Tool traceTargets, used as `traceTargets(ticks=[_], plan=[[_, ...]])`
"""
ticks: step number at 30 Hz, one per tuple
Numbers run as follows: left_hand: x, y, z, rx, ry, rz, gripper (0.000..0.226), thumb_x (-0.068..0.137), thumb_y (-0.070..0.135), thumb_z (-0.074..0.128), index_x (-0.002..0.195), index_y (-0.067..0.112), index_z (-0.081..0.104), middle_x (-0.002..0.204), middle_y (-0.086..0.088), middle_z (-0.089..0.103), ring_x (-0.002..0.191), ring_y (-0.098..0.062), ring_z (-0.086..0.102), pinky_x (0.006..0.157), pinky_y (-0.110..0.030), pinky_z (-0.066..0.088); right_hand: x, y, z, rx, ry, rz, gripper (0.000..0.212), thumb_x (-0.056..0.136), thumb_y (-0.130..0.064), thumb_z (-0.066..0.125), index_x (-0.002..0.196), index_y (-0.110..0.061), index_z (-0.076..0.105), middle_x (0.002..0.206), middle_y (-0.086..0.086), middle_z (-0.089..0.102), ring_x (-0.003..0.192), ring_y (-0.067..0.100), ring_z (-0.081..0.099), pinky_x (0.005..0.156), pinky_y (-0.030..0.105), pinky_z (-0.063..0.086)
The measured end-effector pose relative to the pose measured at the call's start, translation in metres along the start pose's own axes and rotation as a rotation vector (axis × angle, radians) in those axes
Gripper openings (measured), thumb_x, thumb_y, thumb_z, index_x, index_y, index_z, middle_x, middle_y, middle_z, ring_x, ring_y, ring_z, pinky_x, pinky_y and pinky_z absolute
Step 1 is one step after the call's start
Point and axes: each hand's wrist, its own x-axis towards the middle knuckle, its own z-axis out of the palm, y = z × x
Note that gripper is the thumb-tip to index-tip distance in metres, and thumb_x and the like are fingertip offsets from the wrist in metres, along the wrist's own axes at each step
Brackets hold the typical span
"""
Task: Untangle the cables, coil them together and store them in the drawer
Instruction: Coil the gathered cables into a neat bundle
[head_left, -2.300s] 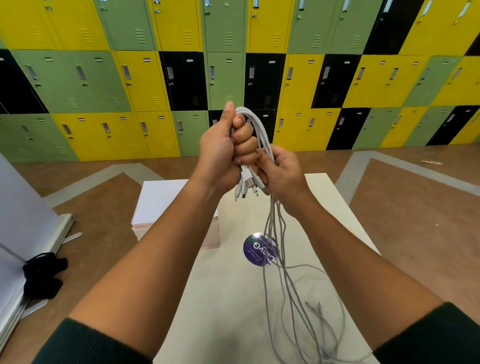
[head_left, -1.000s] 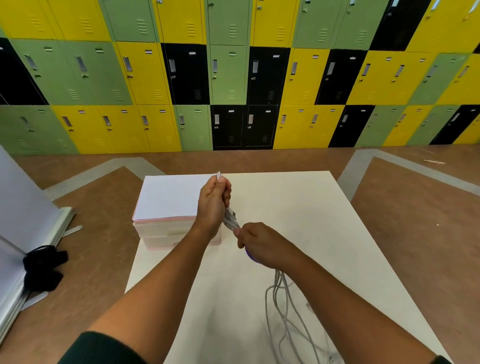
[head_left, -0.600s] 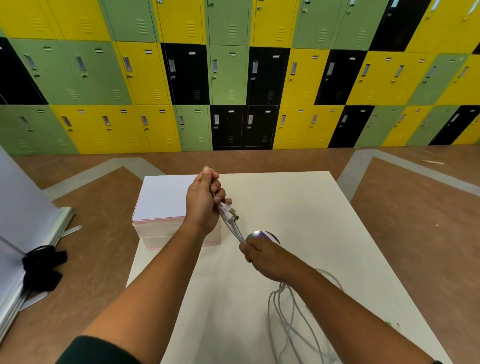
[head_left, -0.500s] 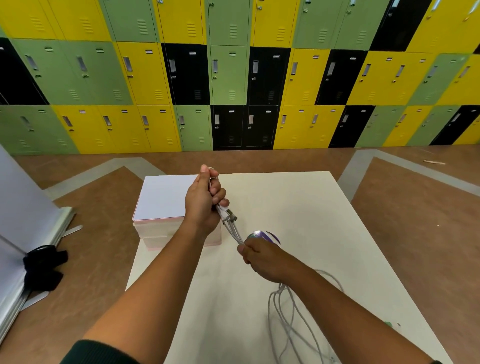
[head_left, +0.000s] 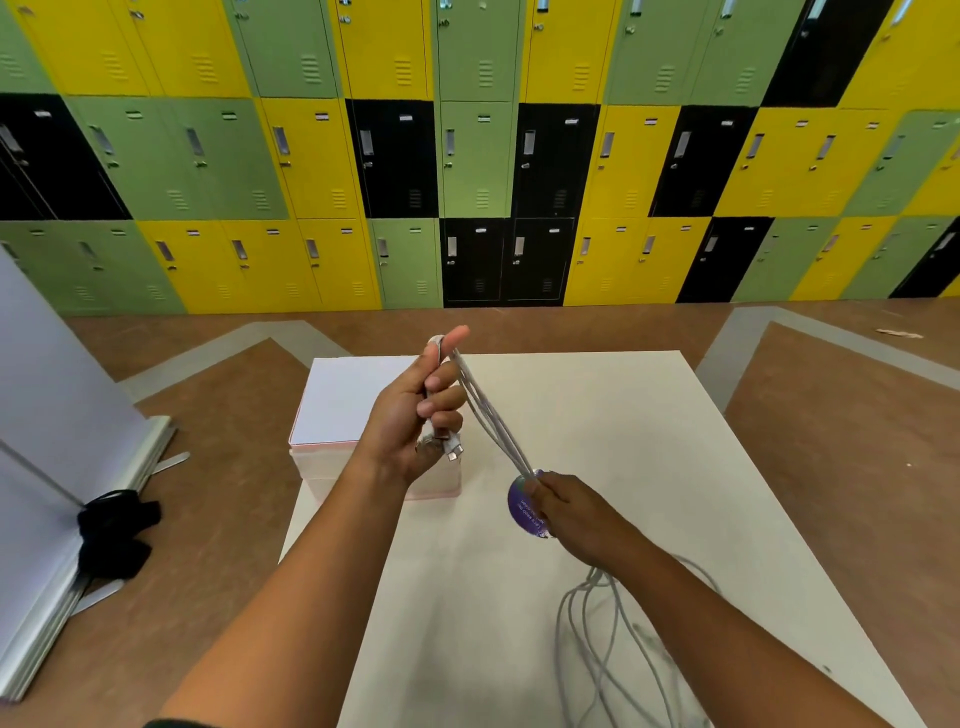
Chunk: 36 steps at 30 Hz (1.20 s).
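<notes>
Several grey-white cables (head_left: 491, 415) run taut between my two hands above the cream table (head_left: 597, 415). My left hand (head_left: 415, 421) grips their upper end, looped over its thumb, and metal plugs stick out below its fingers. Lower and to the right, my right hand (head_left: 569, 512) pinches the same strands beside a round purple tag (head_left: 522, 506). Behind the right wrist the loose cable lengths (head_left: 608, 639) lie in tangled loops on the table. The small pink-and-white drawer box (head_left: 343, 410) stands at the table's far left corner, partly behind my left hand.
A wall of yellow, green and black lockers (head_left: 478, 156) closes the far side. On the brown floor to the left lean white boards (head_left: 47, 415) with a black strap (head_left: 114, 535) on them. The table's right edge runs diagonally toward the bottom right.
Both hands came down from chest height to just above the table. Over the last half second the left hand rose a little and the right hand slid down along the cables, stretching them.
</notes>
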Motion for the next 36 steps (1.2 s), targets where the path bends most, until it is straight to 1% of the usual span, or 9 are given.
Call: traceTargets(ticks=[3,9,13,18,22,27,30,33,36], plan=[[0.0,-0.002,0.001,0.065,-0.008,0.0,0.042,0.104,0.035,0.044,0.141,0.018,0.053,0.062,0.006,0.03,0.04,-0.004,0.024,0.034,-0.013,0.023,0.0,0.002,-0.004,0.01,0.033,0.008,0.043,0.103,-0.042,0.042,0.066,-0.021,0.043,0.063,-0.007,0.045,0.059,0.011,0.041,0.061,0.029,0.034],[-0.002,-0.003,0.0,0.206,-0.01,-0.002,0.039,0.104,0.035,0.042,0.139,0.02,0.054,0.057,0.006,0.029,0.038,-0.003,0.024,0.033,-0.014,0.026,-0.001,0.003,-0.015,0.158,0.076,0.064,0.041,0.103,-0.037,0.046,0.065,-0.021,0.047,0.051,-0.012,0.044,0.044,0.002,0.038,0.043,0.015,0.029],[-0.006,-0.002,0.002,0.346,0.037,-0.044,0.038,0.103,0.041,0.043,0.136,0.028,0.058,0.06,0.007,0.031,0.039,-0.002,0.026,0.036,-0.017,0.031,-0.002,0.005,-0.024,0.208,0.125,0.099,0.042,0.103,-0.04,0.047,0.065,-0.02,0.048,0.049,-0.011,0.044,0.039,0.0,0.037,0.042,0.018,0.028],[-0.006,-0.003,-0.003,0.301,0.003,-0.057,0.04,0.103,0.04,0.044,0.137,0.024,0.057,0.062,0.005,0.024,0.037,-0.001,0.021,0.035,-0.015,0.019,-0.002,0.013,-0.026,0.181,0.16,0.1,0.043,0.102,-0.043,0.047,0.065,-0.021,0.049,0.051,-0.011,0.042,0.042,0.003,0.035,0.049,0.024,0.029],[0.001,0.0,-0.006,0.263,0.05,0.034,0.037,0.103,0.037,0.046,0.122,0.011,0.065,0.058,0.005,0.019,0.034,-0.002,0.019,0.033,-0.016,0.016,-0.009,0.016,-0.015,0.058,0.132,0.04,0.042,0.101,-0.046,0.045,0.065,-0.026,0.051,0.058,-0.011,0.048,0.055,0.008,0.042,0.061,0.03,0.035],[0.01,-0.002,0.0,0.348,0.143,0.175,0.036,0.105,0.035,0.044,0.09,0.008,0.062,0.053,0.004,0.024,0.033,-0.004,0.021,0.033,-0.015,0.02,-0.034,-0.013,0.018,-0.133,-0.082,0.013,0.038,0.102,-0.046,0.041,0.073,-0.023,0.051,0.067,-0.008,0.055,0.059,0.002,0.047,0.065,0.029,0.041],[0.013,-0.009,0.005,0.464,0.172,0.274,0.034,0.104,0.032,0.046,0.085,0.007,0.059,0.054,-0.001,0.024,0.035,-0.008,0.021,0.036,-0.016,0.021,-0.043,-0.037,0.027,-0.285,-0.111,-0.04,0.043,0.102,-0.052,0.033,0.076,-0.021,0.048,0.074,-0.003,0.057,0.069,0.013,0.053,0.067,0.037,0.045],[0.015,-0.018,0.008,0.6,0.192,0.336,0.034,0.105,0.031,0.046,0.085,0.006,0.058,0.053,-0.002,0.026,0.036,-0.011,0.022,0.038,-0.017,0.023,-0.049,-0.057,0.028,-0.381,-0.15,-0.054,0.043,0.103,-0.052,0.029,0.081,-0.02,0.047,0.079,-0.001,0.054,0.073,0.018,0.051,0.061,0.034,0.038],[0.016,-0.027,0.008,0.732,0.207,0.39,0.038,0.105,0.034,0.045,0.085,0.004,0.056,0.054,-0.002,0.029,0.038,-0.012,0.024,0.04,-0.02,0.023,-0.053,-0.072,0.022,-0.445,-0.181,-0.028,0.042,0.104,-0.05,0.029,0.084,-0.018,0.048,0.083,0.0,0.055,0.077,0.022,0.053,0.063,0.034,0.039]])
